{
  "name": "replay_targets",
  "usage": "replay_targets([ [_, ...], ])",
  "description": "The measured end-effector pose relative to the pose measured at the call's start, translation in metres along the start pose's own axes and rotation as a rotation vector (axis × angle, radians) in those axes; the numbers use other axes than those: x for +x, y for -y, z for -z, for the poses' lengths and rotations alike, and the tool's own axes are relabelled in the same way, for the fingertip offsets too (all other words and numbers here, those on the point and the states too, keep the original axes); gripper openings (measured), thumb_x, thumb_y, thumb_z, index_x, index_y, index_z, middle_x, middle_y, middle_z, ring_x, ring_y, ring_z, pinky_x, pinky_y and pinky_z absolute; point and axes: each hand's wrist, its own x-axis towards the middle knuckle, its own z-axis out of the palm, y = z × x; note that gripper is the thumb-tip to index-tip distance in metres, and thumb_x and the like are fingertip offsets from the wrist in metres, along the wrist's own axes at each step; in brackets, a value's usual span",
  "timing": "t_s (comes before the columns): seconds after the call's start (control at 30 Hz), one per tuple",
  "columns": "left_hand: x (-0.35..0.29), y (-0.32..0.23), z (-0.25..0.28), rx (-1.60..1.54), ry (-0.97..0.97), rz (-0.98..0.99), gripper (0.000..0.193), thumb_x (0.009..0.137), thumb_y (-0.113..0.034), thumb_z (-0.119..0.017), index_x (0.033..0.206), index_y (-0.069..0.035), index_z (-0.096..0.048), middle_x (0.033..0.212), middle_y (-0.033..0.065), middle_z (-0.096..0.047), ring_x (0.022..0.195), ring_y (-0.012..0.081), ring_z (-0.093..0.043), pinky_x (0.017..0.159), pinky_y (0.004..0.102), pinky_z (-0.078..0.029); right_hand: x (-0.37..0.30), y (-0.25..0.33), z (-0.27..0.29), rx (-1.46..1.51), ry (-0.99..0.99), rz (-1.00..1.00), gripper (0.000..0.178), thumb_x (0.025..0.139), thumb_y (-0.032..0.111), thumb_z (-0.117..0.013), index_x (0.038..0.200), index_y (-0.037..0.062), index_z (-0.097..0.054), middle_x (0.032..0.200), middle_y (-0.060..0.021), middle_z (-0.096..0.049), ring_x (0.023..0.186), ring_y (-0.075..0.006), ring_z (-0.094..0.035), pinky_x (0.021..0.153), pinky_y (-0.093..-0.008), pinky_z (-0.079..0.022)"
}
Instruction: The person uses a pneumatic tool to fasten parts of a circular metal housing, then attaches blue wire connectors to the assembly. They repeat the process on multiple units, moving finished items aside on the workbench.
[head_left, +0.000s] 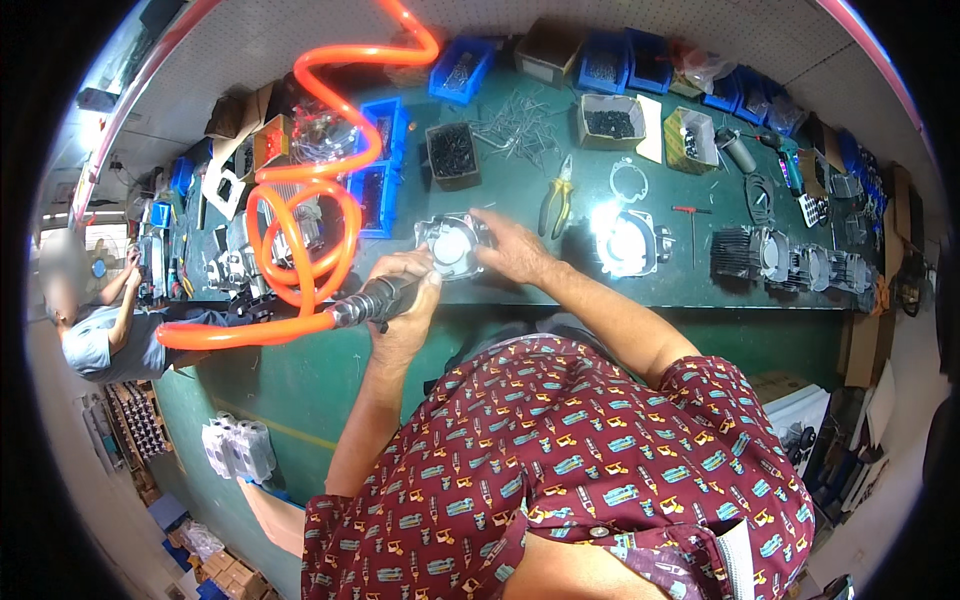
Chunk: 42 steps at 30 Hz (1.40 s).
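Note:
My left hand point(405, 300) is closed around a dark air tool point(378, 301), which an orange coiled hose point(250, 330) feeds from behind. Its front end points at a silver cast metal housing point(453, 248) with a round, pale centre, lying by the bench's near edge. Fingers of my right hand point(520, 252) grip the housing's right side. A second, similar housing point(627, 243) sits farther right under a bright glare. Between the two lie pliers with yellow handles point(556, 205). The tip of the tool is hidden by my left fingers.
Boxes of dark small parts point(453, 155) and blue bins point(462, 70) line the green bench's point(690, 285) back. More castings point(300, 230) crowd the left behind the hose. Finned housings point(745, 255) and a red-handled hex key point(692, 212) are right. Another person point(110, 340) works far left.

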Motion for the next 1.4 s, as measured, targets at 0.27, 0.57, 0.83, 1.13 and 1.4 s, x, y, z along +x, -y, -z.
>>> replay_targets([
  [0.27,-0.006,-0.016,0.011,0.036,-0.291,-0.040,0.025,0.088,0.003,-0.067,0.109,0.000,-0.056,0.110,0.0156,-0.065,0.106,0.0254,-0.063,0.102,0.0441,-0.049,0.001,0.003,0.003,-0.014,0.042,-0.075,0.071,0.086,0.035,-0.065,0.148,0.0083,-0.041,0.140,-0.0243,-0.054,0.124,-0.0409,-0.055,0.106,-0.0450,-0.043],
  [0.57,-0.004,0.004,0.021,0.047,-0.481,-0.080,0.023,0.089,-0.003,-0.067,0.109,-0.001,-0.056,0.107,0.0148,-0.065,0.105,0.0274,-0.064,0.103,0.0454,-0.049,0.003,-0.005,-0.003,-0.023,0.003,-0.025,0.069,0.085,0.037,-0.061,0.146,0.0100,-0.043,0.136,-0.0237,-0.055,0.121,-0.0423,-0.056,0.102,-0.0477,-0.046],
  [0.83,-0.001,0.004,0.030,0.055,-0.336,-0.077,0.024,0.088,0.001,-0.068,0.111,0.000,-0.059,0.106,0.0115,-0.066,0.103,0.0211,-0.064,0.096,0.0393,-0.051,0.004,-0.005,-0.004,-0.012,0.002,-0.015,0.069,0.086,0.035,-0.063,0.146,0.0088,-0.042,0.137,-0.0245,-0.055,0.123,-0.0423,-0.055,0.104,-0.0467,-0.045],
  [1.13,0.041,-0.010,0.023,0.004,-0.040,0.107,0.024,0.084,0.009,-0.071,0.103,-0.002,-0.063,0.104,0.0069,-0.068,0.102,0.0166,-0.064,0.094,0.0335,-0.052,0.004,-0.011,-0.006,0.020,0.000,0.045,0.069,0.086,0.031,-0.064,0.145,0.0054,-0.042,0.139,-0.0246,-0.053,0.127,-0.0423,-0.052,0.108,-0.0455,-0.043],
  [1.4,0.046,0.007,0.022,0.029,-0.108,0.057,0.024,0.083,0.011,-0.070,0.096,-0.005,-0.058,0.093,0.0024,-0.062,0.093,0.0144,-0.062,0.099,0.0406,-0.050,0.003,-0.008,-0.002,0.043,0.042,-0.009,0.069,0.089,0.032,-0.067,0.148,0.0078,-0.041,0.144,-0.0226,-0.051,0.128,-0.0379,-0.054,0.107,-0.0432,-0.044],
])
